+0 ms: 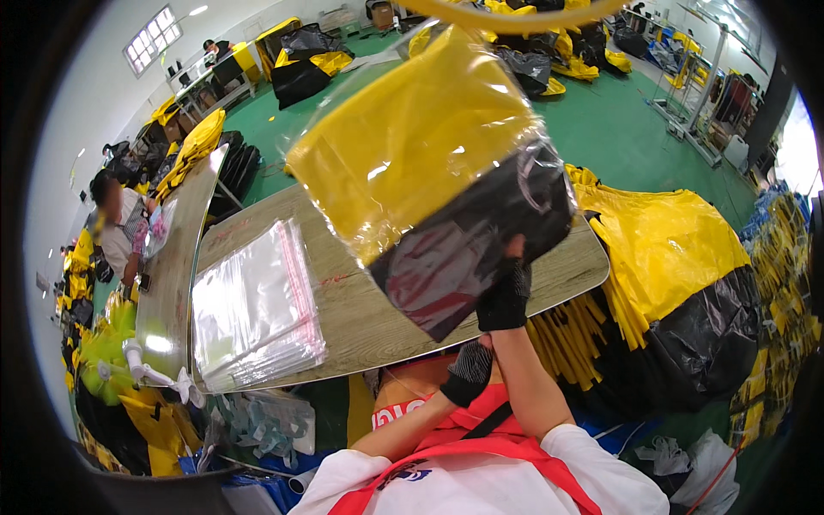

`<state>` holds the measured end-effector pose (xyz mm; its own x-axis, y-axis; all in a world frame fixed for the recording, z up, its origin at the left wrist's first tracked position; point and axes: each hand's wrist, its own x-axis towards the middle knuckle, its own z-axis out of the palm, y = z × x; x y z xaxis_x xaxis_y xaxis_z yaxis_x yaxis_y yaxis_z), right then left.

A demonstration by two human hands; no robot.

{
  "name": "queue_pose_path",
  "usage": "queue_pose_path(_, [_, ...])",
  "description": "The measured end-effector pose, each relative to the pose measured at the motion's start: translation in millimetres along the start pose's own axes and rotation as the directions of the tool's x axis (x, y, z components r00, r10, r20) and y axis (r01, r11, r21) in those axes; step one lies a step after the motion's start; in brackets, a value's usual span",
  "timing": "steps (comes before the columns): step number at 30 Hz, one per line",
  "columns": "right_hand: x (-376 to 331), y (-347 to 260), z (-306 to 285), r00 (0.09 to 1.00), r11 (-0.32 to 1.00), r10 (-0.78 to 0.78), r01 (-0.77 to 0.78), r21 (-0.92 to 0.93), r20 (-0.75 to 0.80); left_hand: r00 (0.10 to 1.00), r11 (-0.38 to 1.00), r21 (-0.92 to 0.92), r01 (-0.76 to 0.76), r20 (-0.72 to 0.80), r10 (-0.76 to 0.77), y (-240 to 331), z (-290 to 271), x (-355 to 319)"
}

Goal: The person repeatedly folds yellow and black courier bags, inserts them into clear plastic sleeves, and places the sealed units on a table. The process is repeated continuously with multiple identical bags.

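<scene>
A clear plastic bag with a folded yellow and black sheet-like item inside is raised above the table, tilted. My right hand, in a black fingerless glove, grips it at the lower right, on the black part. The thumb shows against the black material; the other fingers are hidden. My left hand, gloved the same way, is closed beside my right wrist, below the table's front edge. What its fingers hold, if anything, is hidden. On the table lies a stack of flat clear bags with pinkish edge strips.
The wood-patterned table spans the middle. A pile of yellow and black items stands at its right. A small green fan is at the left, near a seated person. More piles lie across the green floor.
</scene>
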<state>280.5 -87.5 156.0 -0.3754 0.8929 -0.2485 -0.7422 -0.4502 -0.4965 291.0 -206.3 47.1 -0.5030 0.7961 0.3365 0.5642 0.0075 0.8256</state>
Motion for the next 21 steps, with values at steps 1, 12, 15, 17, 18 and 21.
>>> queue_pose_path(1, [6,-5,-1,0.988,0.997,-0.018,0.029,-0.070,0.156,0.998,1.000,-0.001,-0.011,0.067,0.011,3,0,-7])
queue_pose_path(12, [-24,-111,60,-0.036,-0.087,-0.129,0.996,0.024,0.991,0.981,0.838,0.516,-0.178,0.031,0.190,79,-212,80])
queue_pose_path(15, [-8,-116,16,0.458,0.189,-0.355,0.889,-0.417,0.815,0.944,0.943,-0.303,0.139,-0.247,-0.219,62,-210,65])
queue_pose_path(17, [8,-110,0,0.783,0.761,-0.072,0.444,-0.474,0.618,0.959,0.975,0.088,-0.203,-0.185,0.216,58,-194,71])
queue_pose_path(18, [8,-105,2,0.844,0.892,0.197,0.057,-0.449,0.498,0.955,0.986,-0.031,-0.163,-0.258,0.150,46,-187,68])
queue_pose_path(21, [-3,-91,14,0.893,0.822,-0.068,0.302,-0.482,0.445,0.892,0.836,-0.464,-0.295,-0.448,0.066,36,-173,62])
